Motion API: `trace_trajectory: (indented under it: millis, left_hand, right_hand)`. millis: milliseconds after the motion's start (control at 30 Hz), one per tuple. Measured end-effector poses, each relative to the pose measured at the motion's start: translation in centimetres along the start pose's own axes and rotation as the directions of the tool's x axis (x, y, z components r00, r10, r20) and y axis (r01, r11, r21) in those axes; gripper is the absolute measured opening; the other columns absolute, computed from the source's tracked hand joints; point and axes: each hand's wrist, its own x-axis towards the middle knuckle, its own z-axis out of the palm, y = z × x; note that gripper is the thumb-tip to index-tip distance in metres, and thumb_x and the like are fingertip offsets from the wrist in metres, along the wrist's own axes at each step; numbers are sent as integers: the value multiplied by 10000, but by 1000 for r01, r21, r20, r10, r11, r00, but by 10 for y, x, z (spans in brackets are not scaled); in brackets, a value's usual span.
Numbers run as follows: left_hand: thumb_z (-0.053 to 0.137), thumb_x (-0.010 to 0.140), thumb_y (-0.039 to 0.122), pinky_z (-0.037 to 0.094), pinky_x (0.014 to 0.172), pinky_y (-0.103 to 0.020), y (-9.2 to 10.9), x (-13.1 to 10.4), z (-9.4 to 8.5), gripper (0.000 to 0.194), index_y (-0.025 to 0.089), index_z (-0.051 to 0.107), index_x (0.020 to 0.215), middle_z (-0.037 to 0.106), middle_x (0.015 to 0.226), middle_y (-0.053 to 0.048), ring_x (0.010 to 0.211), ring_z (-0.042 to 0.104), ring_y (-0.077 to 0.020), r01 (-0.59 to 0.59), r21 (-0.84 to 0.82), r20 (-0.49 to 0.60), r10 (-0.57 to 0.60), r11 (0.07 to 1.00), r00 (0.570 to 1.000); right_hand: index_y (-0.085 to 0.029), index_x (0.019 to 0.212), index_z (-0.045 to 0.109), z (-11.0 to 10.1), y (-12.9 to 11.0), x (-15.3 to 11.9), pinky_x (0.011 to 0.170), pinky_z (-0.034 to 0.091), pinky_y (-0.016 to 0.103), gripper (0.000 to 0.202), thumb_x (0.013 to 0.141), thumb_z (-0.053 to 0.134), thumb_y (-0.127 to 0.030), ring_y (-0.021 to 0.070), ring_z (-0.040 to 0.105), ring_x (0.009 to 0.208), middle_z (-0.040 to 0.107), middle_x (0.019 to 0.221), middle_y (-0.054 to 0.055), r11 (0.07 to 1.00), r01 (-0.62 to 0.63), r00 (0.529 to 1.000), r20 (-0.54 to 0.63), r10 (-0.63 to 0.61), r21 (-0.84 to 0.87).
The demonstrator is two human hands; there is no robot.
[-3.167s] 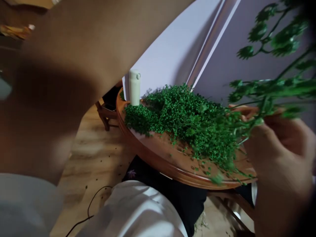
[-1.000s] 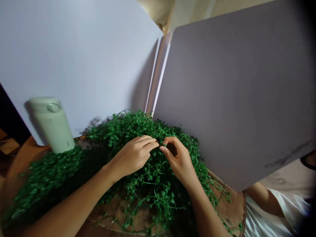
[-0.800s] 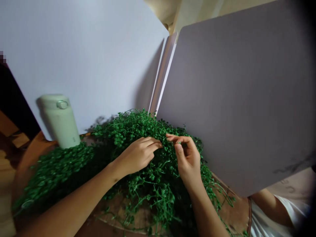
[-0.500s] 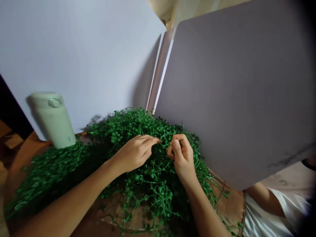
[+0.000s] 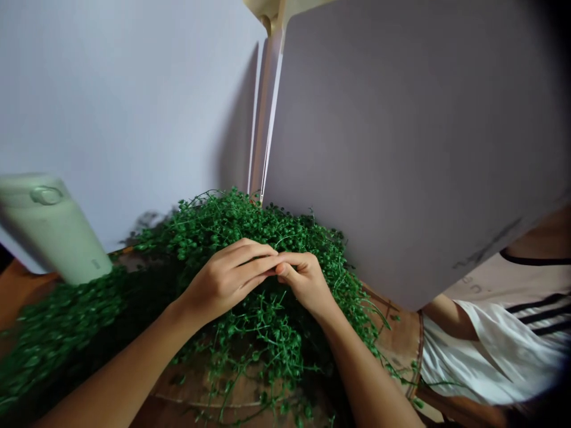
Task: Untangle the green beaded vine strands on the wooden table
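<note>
A large heap of green leafy stems (image 5: 267,333) lies under both hands. My left hand (image 5: 229,276) reaches in from the left above it, its fingers pressed together and pointing right. My right hand (image 5: 306,276) is closed in a pinch, with thumb and forefinger meeting the tips of the left fingers. Whatever lies between the fingertips is hidden. One thin pale stem arcs just above the joined fingertips.
A second pile of small green leaves (image 5: 57,327) lies at the left, by a pale green flask (image 5: 66,232). Two upright panels, one whitish (image 5: 134,107) and one grey (image 5: 401,131), stand behind. Another person's white sleeve (image 5: 486,351) shows at right, beside the round wooden table (image 5: 397,351).
My hands have come together, so their fingertips now touch where a gap was before. The view has shifted, and the flask sits further left in it.
</note>
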Motion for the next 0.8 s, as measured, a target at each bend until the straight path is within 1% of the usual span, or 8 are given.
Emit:
trace_trajectory:
  millis: [67, 133, 233, 300, 433, 533, 633, 800]
  left_hand:
    - [693, 890, 3, 589, 922, -341, 2, 2, -1, 336, 153, 655, 1188, 714, 1090, -83, 1033, 668, -194, -8, 10, -40, 9, 1000, 999]
    - [702, 880, 5, 590, 937, -352, 4, 4, -2, 306, 150, 660, 1146, 728, 1068, -80, 1030, 682, -199, 13, 33, -82, -10, 999, 997]
    - [680, 884, -5, 575, 984, -356, 5, 9, -6, 286, 150, 657, 1124, 743, 1067, -77, 1047, 698, -193, 102, 95, -190, -83, 990, 978]
    - [633, 904, -3, 555, 1025, -369, 5, 10, -9, 295, 151, 648, 1155, 736, 1137, -93, 1107, 688, -199, 175, 126, -236, -142, 977, 961]
    - [552, 940, 34, 527, 1067, -401, 3, 10, -10, 312, 161, 624, 1216, 706, 1232, -107, 1190, 655, -217, 229, 118, -218, -200, 966, 955]
    - [534, 945, 35, 537, 1039, -388, 3, 8, -9, 297, 159, 622, 1200, 715, 1165, -95, 1150, 661, -209, 218, 113, -195, -193, 969, 962]
    - [529, 947, 33, 536, 1023, -387, 2, 8, -7, 277, 152, 624, 1179, 716, 1126, -92, 1120, 660, -210, 208, 127, -173, -185, 970, 967]
    - [528, 954, 43, 543, 991, -390, 2, 8, -6, 252, 160, 627, 1154, 714, 1093, -82, 1071, 659, -207, 212, 125, -147, -194, 969, 970]
  right_hand:
    - [-151, 785, 708, 1, -1, -1, 582, 342, 258, 587, 917, 594, -712, 115, 372, 578, 462, 614, -17, 1000, 20, 999, 27, -20, 2]
    - [-166, 990, 719, 3, -2, -3, 593, 344, 261, 555, 961, 540, -691, 128, 385, 608, 464, 671, -13, 999, 12, 1000, 21, -13, 35]
    - [-221, 1326, 572, 3, -5, -4, 669, 387, 266, 466, 1041, 462, -573, 152, 436, 724, 478, 813, 3, 985, -38, 999, 0, 38, 168]
    - [-243, 1375, 492, 2, -6, -4, 757, 407, 276, 391, 1056, 471, -469, 158, 466, 819, 504, 913, 17, 969, -31, 1000, 6, 30, 244]
    - [-205, 1248, 519, -1, -6, -1, 748, 388, 274, 263, 1092, 426, -394, 148, 479, 802, 547, 887, 18, 978, 6, 1000, 12, -8, 210]
    - [-180, 1067, 574, -2, -6, 1, 669, 363, 271, 288, 1099, 414, -417, 135, 438, 685, 487, 743, -13, 993, 19, 1000, 2, -19, 117]
    - [-186, 932, 568, -3, -7, 1, 614, 344, 259, 322, 1093, 434, -431, 121, 419, 648, 455, 740, -18, 998, 23, 1000, 10, -23, 58]
    - [-203, 880, 536, -4, -7, -1, 577, 339, 252, 338, 1092, 441, -449, 101, 409, 582, 424, 706, -37, 996, 85, 996, -2, -85, 6]
